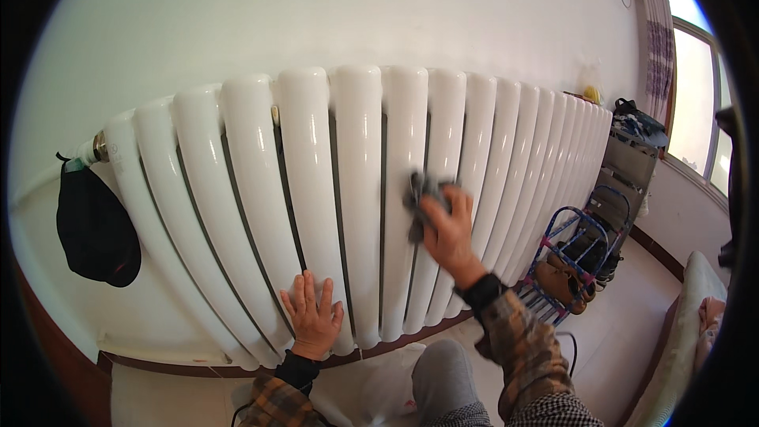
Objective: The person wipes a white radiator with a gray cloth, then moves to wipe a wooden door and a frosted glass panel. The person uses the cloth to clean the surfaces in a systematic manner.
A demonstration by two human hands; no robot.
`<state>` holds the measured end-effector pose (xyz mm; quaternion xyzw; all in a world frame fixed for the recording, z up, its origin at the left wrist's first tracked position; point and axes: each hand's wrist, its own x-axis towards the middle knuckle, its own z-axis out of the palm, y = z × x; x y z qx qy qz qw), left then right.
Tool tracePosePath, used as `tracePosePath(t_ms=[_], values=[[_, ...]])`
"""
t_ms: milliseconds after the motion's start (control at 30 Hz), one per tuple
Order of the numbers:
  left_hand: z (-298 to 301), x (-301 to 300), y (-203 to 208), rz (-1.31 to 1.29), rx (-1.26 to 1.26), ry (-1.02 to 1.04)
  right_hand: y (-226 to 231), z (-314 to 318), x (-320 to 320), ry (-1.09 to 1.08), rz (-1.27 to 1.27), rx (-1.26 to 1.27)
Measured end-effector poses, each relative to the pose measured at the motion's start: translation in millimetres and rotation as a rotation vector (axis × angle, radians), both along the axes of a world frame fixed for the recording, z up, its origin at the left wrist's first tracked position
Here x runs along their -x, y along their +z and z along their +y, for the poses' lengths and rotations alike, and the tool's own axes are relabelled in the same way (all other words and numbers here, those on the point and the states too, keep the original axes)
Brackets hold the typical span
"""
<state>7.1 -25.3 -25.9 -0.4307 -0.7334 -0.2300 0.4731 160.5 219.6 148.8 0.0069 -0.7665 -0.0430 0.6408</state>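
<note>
Wiping: my right hand (448, 231) presses a gray rag (419, 198) on the white radiator (356, 150), at 1 o'clock from my left hand.
Right fingers: curled shut around the rag, holding it tight.
Left hand (314, 318): flat on a low radiator rib, fingers spread wide, holding nothing.
Nearby: black cap (96, 225) hanging at 9 o'clock; shoe rack (577, 257) at 3 o'clock.
Risk: I think the rag could slip into a gap between ribs if I push too hard.

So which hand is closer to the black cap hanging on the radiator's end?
Left. The left hand rests flat low on the radiator, nearer the cap. The right hand presses a grey cloth further right.
</note>
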Motion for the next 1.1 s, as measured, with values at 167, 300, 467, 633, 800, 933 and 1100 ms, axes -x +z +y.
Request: tracePosePath(t_ms=[167,300,467,633,800,933,1100], values=[[0,2,0,0.027,-0.027,-0.006,99,11,42,-0.051,0.335,-0.058],[0,0,1,0.013,-0.028,-0.004,42,-28,48,-0.063,0.267,0.01],[-2,-5,4,-0.016,-0.016,-0.011,-34,-54,24,0.132,-0.233,-0.222],[-4,-7,9,-0.053,-0.013,-0.033,60,-26,31,0.07,-0.138,-0.315],[-5,-14,15,-0.06,-0.089,-0.07,113,-48,72,-0.016,0.249,-0.007],[-15,-9,23,0.011,-0.221,-0.046,40,-83,68,0.04,0.123,-0.101],[-23,1,26,-0.082,-0.275,-0.01,-15,-104,42,0.29,-0.476,-0.418]])
